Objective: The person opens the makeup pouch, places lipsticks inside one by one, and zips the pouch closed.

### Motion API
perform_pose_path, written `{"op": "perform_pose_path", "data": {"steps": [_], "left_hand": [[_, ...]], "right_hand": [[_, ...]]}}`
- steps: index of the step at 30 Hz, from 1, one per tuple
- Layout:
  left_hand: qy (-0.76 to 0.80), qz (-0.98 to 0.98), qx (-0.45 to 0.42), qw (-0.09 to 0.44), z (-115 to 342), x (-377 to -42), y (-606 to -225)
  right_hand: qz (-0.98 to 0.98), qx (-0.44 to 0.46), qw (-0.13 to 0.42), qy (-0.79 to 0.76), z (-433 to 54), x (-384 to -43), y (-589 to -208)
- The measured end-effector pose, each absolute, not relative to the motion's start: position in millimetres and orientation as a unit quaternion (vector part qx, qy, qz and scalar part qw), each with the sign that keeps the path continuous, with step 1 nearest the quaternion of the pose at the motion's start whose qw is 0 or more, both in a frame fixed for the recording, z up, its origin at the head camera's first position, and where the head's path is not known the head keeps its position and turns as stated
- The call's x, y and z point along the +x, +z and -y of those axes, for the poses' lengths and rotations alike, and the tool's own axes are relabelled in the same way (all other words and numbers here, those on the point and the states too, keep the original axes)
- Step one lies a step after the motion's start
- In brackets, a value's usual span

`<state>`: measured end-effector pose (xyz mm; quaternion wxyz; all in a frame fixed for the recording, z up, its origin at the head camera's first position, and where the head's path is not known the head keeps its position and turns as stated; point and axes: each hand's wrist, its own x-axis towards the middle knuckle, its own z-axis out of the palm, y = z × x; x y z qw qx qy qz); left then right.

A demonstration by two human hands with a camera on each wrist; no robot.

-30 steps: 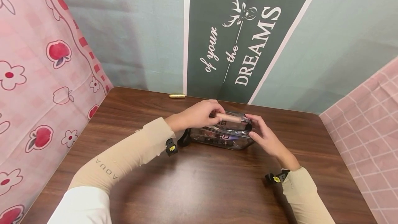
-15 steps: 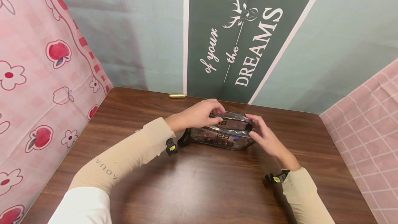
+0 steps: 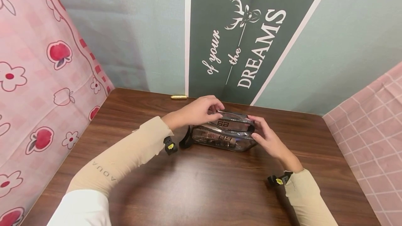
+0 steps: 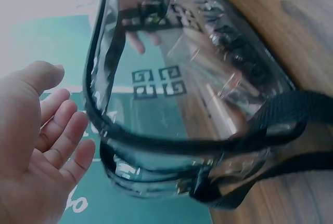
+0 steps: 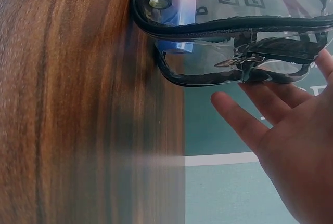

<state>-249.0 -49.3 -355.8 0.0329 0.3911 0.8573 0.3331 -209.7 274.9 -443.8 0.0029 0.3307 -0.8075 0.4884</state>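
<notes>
A clear toiletry bag (image 3: 232,140) with black trim and dark square logos stands on the table. Its top looks open in the head view. My left hand (image 3: 201,110) hovers at its upper left side with loosely bent fingers, holding nothing. In the left wrist view, a gap separates that hand (image 4: 49,135) from the bag (image 4: 156,115). My right hand (image 3: 269,137) holds the bag's right end, thumb at the front and fingers at the back corner. Through the plastic show a pale tube (image 4: 221,112), dark items (image 4: 229,42) and a pink-and-blue box (image 5: 182,11).
A gold bullet-shaped tube (image 3: 179,97) lies at the table's back edge. The bag's black strap (image 3: 186,139) sticks out on the left. Printed cloth (image 3: 150,34) hangs behind the brown wooden table (image 3: 194,187), with pink cloths at both sides.
The beige stick has left my left hand and dropped into the bag. That hand has then drawn back slightly to the left and up. My right hand stays where it was.
</notes>
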Motion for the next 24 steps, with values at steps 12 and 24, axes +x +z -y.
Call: {"op": "perform_pose_path", "data": {"steps": [12,24], "left_hand": [[0.363,-0.858,0.363,0.006,80,-259,-356],[0.395,-0.861,0.321,-0.004,122,-275,-369]], "right_hand": [[0.818,0.321,0.010,0.477,-273,-204,-444],[0.823,0.317,0.010,0.472,-273,-201,-445]]}}
